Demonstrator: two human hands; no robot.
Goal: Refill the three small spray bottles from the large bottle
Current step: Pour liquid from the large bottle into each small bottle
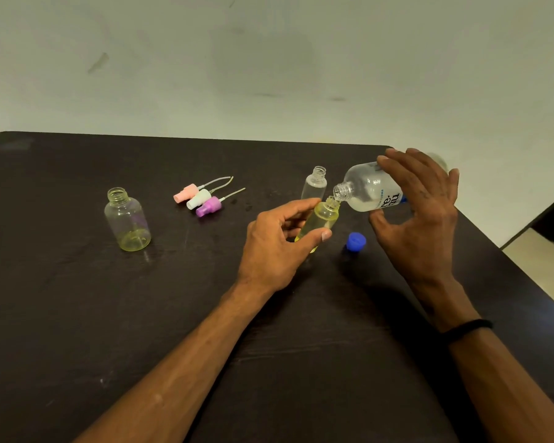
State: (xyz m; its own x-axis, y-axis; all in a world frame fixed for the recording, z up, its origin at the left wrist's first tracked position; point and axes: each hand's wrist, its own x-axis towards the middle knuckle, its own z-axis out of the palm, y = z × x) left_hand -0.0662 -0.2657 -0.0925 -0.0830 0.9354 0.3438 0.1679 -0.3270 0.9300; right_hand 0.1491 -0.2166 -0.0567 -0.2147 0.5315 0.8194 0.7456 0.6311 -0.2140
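My right hand [419,215] grips the large clear bottle [368,190], tipped on its side with its open mouth pointing left. That mouth touches the neck of a small yellowish bottle [322,219], which my left hand [275,247] holds tilted between thumb and fingers. A second small clear bottle [314,183] stands uncapped just behind it. A third, wider bottle [127,220] stands uncapped at the left of the table.
Three spray heads, pink [186,192], white [199,198] and purple [209,206], lie together with their tubes on the dark table [77,314]. A blue cap [356,242] lies between my hands. The table's right edge runs close behind my right hand.
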